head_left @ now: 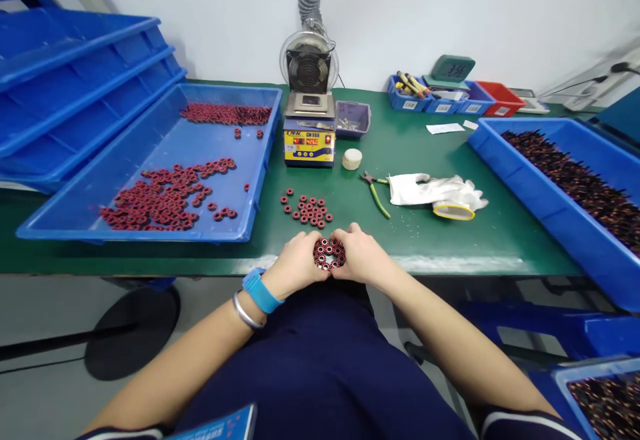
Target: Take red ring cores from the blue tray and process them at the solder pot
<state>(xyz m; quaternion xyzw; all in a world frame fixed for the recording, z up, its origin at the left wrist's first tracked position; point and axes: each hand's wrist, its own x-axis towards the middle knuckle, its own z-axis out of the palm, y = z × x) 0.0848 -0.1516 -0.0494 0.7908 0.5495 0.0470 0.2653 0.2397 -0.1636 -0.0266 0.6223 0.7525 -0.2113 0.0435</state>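
Note:
At the table's front edge my left hand [299, 258] and my right hand [364, 255] curl toward each other, thumbs and fingers bent. Between them they enclose a cluster of small red-and-black toothed rings [329, 251], which look like motor stator cores. A patch of green table shows in the middle of that cluster. Just beyond my fingers lies a loose group of the same rings [311, 210], several flat on the table. A blue band and a silver bangle are on my left wrist.
Left stands a blue tray [235, 230] of rings beside stacked trays [100, 60]. Behind my hands is a solder pot [309, 135] with a fume hose. Cutters [376, 197], white gloves [425, 190] and a round tin [352, 159] lie right. A blue bin [545, 190] holds dark copper parts.

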